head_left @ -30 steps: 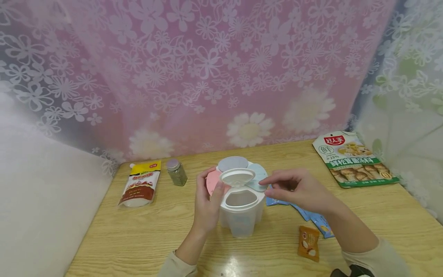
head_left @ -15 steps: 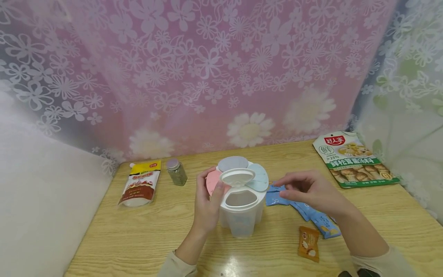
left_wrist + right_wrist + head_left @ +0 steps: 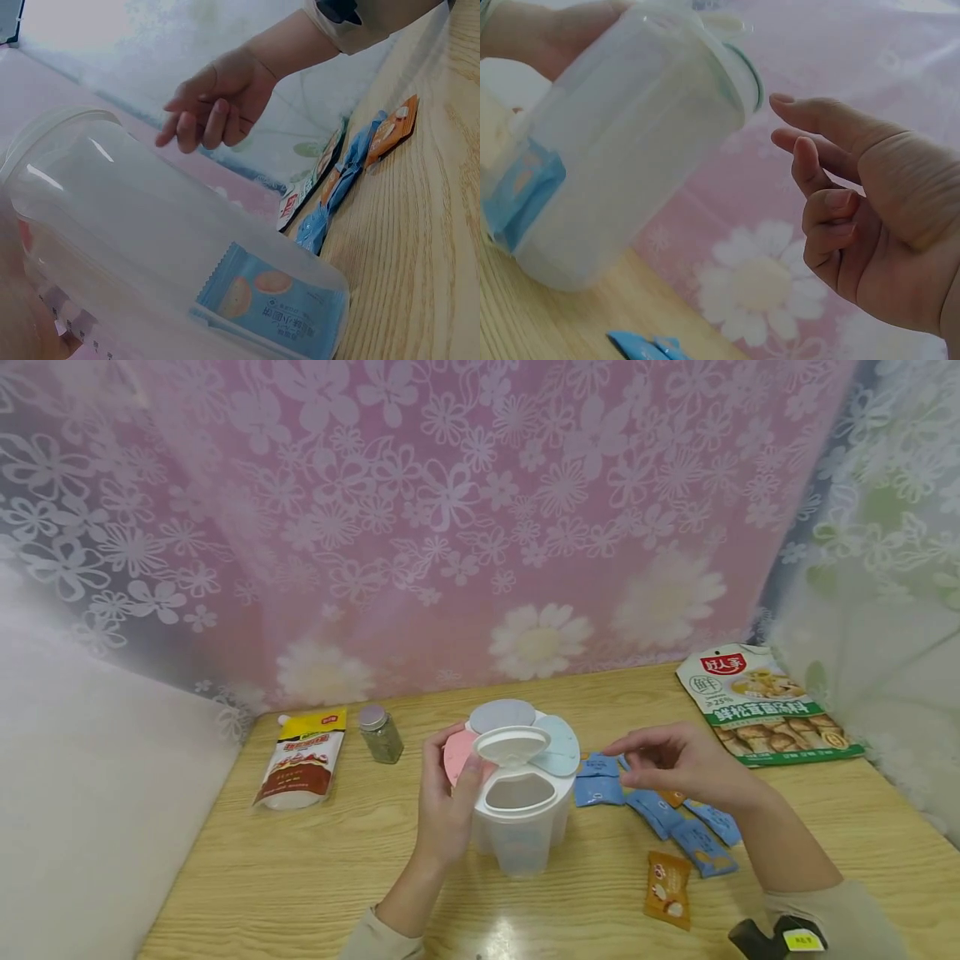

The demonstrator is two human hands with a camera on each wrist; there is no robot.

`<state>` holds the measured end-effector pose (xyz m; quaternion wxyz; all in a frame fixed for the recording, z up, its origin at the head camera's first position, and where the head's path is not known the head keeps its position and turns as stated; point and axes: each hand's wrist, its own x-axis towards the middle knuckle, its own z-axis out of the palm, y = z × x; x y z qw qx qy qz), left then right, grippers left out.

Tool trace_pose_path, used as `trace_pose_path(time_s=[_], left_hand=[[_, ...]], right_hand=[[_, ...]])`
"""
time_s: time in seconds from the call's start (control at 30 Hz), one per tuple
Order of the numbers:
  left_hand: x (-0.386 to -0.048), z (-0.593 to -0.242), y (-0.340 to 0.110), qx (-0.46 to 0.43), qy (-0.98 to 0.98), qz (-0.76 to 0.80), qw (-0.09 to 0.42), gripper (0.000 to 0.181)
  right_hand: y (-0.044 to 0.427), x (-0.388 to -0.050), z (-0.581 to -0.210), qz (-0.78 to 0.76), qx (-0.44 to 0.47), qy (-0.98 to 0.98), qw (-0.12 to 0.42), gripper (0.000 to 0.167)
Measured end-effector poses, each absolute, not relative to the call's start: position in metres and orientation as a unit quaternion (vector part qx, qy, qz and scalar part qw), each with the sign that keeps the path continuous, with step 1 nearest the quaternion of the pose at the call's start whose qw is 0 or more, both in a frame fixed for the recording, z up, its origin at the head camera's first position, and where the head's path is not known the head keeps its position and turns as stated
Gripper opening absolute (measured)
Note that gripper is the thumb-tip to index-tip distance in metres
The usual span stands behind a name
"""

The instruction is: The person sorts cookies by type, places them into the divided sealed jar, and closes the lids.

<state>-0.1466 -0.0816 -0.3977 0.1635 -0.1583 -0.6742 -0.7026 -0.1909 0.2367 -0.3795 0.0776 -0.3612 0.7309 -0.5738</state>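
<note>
My left hand (image 3: 446, 814) grips lidded container (image 3: 522, 843) on table (image 3: 337, 877), thumb at pink lid (image 3: 458, 755); front lid (image 3: 513, 745) raised, blue packet (image 3: 274, 304) inside; my right hand (image 3: 686, 767) hovers near loose blue packets (image 3: 699, 846), fingers slightly bent, empty

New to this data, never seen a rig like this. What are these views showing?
There is no machine here, just a person's bare hands. The wide view comes from a head-worn camera; the two closer ones from cameras on each wrist. The left hand holds a clear container, one flap open, a blue packet inside. The right hand holds nothing. On the table: more blue packets, orange packets, two pouches and a small jar.
</note>
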Motion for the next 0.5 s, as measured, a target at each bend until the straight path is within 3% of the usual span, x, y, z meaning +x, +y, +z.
trace_pose_path(time_s=[0.5], left_hand=[[-0.148, -0.398, -0.081, -0.165, -0.676, -0.697, 0.17, 0.04]], right_hand=[[0.245, -0.212, -0.408, -0.532, -0.314, 0.78, 0.102, 0.031]])
